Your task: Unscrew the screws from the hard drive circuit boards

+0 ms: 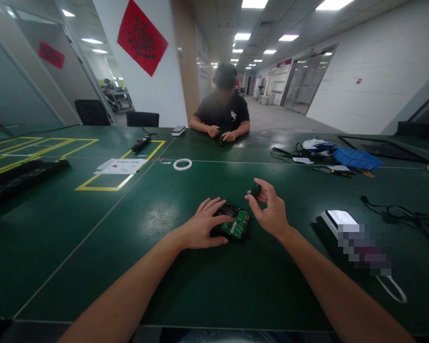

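A hard drive (pixel 239 225) lies on the green table with its green circuit board facing up. My left hand (pixel 203 226) spans its left end, holding it against the table. The index finger reaches onto the board, the thumb is along the near side and the other fingers spread toward the far side, covering part of the drive. Above the drive's right end, my right hand (pixel 270 209) pinches the dark handle of a small screwdriver (pixel 256 189). Its thin shaft points down toward the board's far right corner; whether the tip touches is too small to tell.
Right of my arm lies a white device (pixel 341 219) with a strap, beside black cables (pixel 411 214). Farther back are a blue tray (pixel 357 158), pliers and a white tape roll (pixel 182 164). Another person (pixel 221 112) sits opposite. A black frame (pixel 21 178) lies left.
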A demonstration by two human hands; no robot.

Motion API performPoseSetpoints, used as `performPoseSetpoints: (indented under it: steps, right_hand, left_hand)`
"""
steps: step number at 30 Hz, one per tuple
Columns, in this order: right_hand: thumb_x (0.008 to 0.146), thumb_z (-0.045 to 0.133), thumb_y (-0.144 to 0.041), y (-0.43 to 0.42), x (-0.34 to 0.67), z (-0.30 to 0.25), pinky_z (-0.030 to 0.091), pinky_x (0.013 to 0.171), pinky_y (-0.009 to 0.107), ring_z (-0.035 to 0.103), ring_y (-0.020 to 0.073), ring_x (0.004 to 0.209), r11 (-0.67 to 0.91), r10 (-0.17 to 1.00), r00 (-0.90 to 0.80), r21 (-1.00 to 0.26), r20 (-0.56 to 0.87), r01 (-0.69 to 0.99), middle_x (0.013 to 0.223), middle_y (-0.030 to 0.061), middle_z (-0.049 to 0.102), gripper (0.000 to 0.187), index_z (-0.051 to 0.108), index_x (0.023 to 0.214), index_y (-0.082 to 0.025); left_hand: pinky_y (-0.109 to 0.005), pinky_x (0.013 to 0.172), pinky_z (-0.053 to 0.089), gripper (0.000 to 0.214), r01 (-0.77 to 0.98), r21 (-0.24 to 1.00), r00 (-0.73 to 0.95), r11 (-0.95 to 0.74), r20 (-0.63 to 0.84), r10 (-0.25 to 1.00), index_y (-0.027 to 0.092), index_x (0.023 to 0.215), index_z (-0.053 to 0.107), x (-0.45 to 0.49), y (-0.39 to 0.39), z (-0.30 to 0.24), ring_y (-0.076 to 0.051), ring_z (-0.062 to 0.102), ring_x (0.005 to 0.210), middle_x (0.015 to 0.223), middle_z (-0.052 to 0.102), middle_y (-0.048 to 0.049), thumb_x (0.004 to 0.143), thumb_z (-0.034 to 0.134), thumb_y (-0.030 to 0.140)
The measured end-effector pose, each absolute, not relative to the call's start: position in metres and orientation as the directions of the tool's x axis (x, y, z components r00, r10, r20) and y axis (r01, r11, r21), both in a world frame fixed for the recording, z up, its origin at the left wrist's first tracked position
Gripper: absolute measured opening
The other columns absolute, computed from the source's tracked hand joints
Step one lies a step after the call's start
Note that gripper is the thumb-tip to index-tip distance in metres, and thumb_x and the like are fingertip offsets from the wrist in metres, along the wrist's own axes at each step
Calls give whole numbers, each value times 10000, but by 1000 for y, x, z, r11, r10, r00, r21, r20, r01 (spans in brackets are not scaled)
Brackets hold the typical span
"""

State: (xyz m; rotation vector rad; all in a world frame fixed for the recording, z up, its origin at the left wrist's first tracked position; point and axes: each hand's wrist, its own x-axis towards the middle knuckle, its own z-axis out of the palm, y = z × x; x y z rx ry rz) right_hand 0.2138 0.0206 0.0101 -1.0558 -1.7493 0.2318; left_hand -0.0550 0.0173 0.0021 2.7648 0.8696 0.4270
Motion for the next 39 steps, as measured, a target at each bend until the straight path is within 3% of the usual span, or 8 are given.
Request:
performPoseSetpoints:
  steps: [22, 30, 34, 39]
  right_hand:
    - [939, 649, -366, 25, 214, 8, 642, 864, 419, 754, 227, 895, 574, 746, -69, -589, 662, 569, 1111, 70, 741, 596, 438, 1492, -293]
    - [922, 675, -403, 30, 213, 7, 648, 783, 398, 731, 220, 824, 563, 719, -32, -555, 694, 613, 1028, 58, 730, 605, 470, 1481, -297]
    - [925, 666, -389, 27, 210, 9, 642, 819, 415, 731, 223, 840, 540, 729, -18, -559, 684, 630, 1043, 63, 729, 598, 472, 1482, -288]
    - [968, 583, -305, 25, 208, 9, 617, 933, 422, 742, 216, 982, 586, 749, -78, -604, 657, 540, 1217, 70, 708, 616, 364, 1544, -298]
  left_hand:
    - [-632, 1233, 80, 594, 481, 330, 801, -813, 213, 560, 373, 1366, 610, -53, 33, 1, -360, 161, 1557, 1678, 254, -58, 826, 763, 566]
    - [-644, 1227, 90, 582, 490, 365, 800, -792, 171, 574, 352, 1355, 609, -52, 34, 4, -357, 265, 1526, 1661, 284, -92, 831, 764, 552]
    - [-659, 1221, 98, 583, 513, 339, 797, -789, 155, 584, 350, 1365, 597, -51, 31, 5, -360, 264, 1523, 1654, 287, -91, 844, 745, 567]
    - [-666, 1217, 98, 568, 519, 312, 799, -796, 152, 581, 338, 1374, 587, -48, 28, 4, -368, 241, 1526, 1648, 293, -98, 867, 722, 556]
